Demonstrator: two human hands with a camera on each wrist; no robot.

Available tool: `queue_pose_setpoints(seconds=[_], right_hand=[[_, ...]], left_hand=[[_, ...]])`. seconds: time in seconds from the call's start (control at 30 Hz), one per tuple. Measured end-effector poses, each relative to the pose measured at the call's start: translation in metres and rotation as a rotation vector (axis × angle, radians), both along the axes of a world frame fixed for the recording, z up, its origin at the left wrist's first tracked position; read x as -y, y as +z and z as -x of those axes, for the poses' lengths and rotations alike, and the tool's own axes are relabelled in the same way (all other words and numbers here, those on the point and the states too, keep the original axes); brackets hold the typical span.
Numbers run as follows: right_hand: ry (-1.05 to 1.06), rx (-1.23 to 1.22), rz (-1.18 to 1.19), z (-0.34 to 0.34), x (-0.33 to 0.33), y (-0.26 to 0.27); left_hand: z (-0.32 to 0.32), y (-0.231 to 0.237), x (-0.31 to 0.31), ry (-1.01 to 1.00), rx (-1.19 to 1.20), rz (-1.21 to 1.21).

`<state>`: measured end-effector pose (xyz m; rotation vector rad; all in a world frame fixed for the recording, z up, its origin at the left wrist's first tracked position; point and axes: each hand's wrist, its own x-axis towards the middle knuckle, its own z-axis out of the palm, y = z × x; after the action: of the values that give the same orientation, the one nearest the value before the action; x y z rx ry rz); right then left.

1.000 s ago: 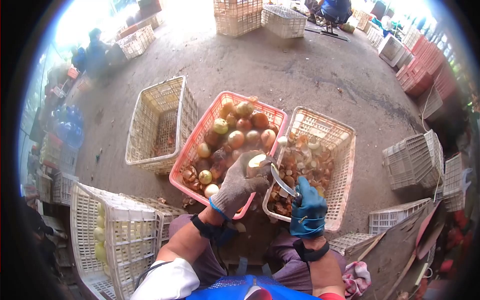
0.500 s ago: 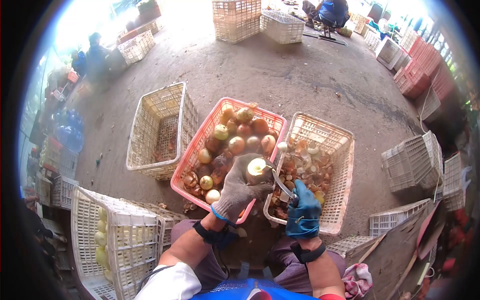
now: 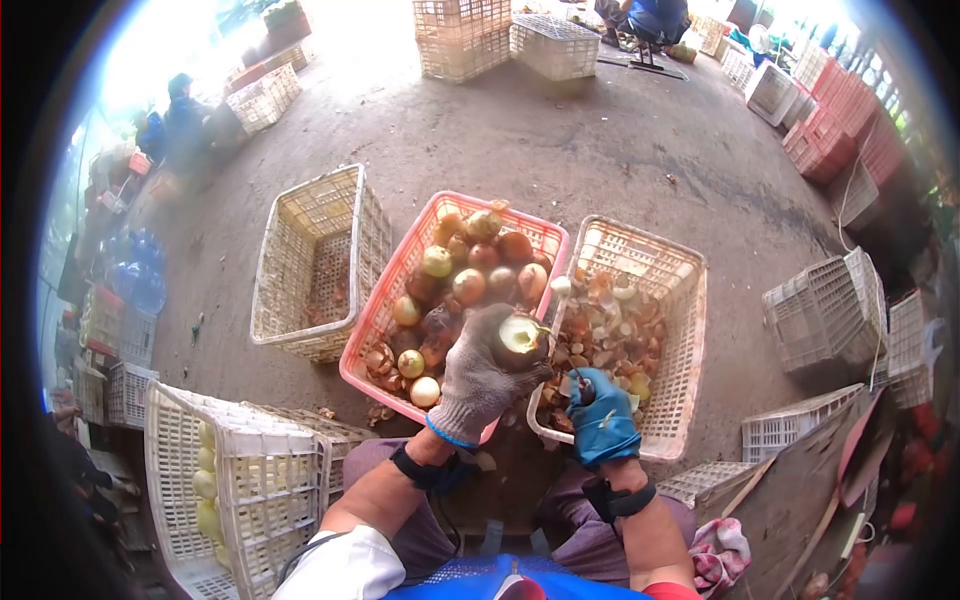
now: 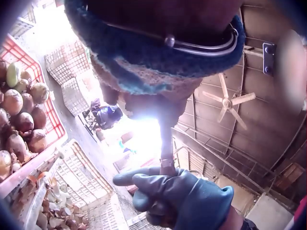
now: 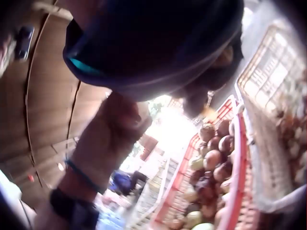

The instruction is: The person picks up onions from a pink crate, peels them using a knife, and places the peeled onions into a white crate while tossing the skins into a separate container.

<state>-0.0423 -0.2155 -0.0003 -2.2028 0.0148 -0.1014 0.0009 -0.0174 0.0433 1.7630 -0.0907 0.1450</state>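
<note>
My left hand [image 3: 478, 370], in a grey knit glove, grips an onion [image 3: 522, 336] whose pale cut end faces up. It hovers over the near right part of a pink crate [image 3: 366, 320] full of onions. In a blue rubber glove, my right hand [image 3: 605, 415] holds a small knife [image 4: 166, 148] by its handle, just right of the onion. The glove hides most of the knife in the head view; in the left wrist view the blade points up toward the onion. Under the right hand is a white crate [image 3: 680, 350] holding onion skins and trimmings [image 3: 600, 335].
Another white crate [image 3: 375, 240] stands left of the pink one, with a few skins inside. Near my left leg, a tall white crate [image 3: 270, 490] holds peeled onions [image 3: 206, 485]. Stacked crates [image 3: 465, 40] and a seated person [image 3: 655, 20] are at the back.
The knife blade has come away from the onion's top, and the right hand has turned and drawn slightly back. The onion's cut end now shows more fully, turned up.
</note>
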Motion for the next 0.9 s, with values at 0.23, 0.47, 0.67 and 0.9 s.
queue_pose_setpoints(seconds=[0.23, 0.47, 0.67, 0.9], right_hand=[[0.167, -0.664, -0.753, -0.003, 0.013, 0.017], [-0.053, -0.268, -0.542, 0.001, 0.001, 0.046], [0.019, -0.091, -0.376, -0.016, 0.003, 0.026], [0.096, -0.029, -0.349, -0.021, 0.015, -0.002]], left_hand=[[-0.006, 0.019, -0.011, -0.131, -0.35, 0.364], [-0.009, -0.005, -0.01, -0.202, -0.477, 0.476], [-0.002, -0.013, -0.002, -0.269, -0.426, 0.214], [0.004, -0.015, -0.009, -0.457, -0.495, 0.524]])
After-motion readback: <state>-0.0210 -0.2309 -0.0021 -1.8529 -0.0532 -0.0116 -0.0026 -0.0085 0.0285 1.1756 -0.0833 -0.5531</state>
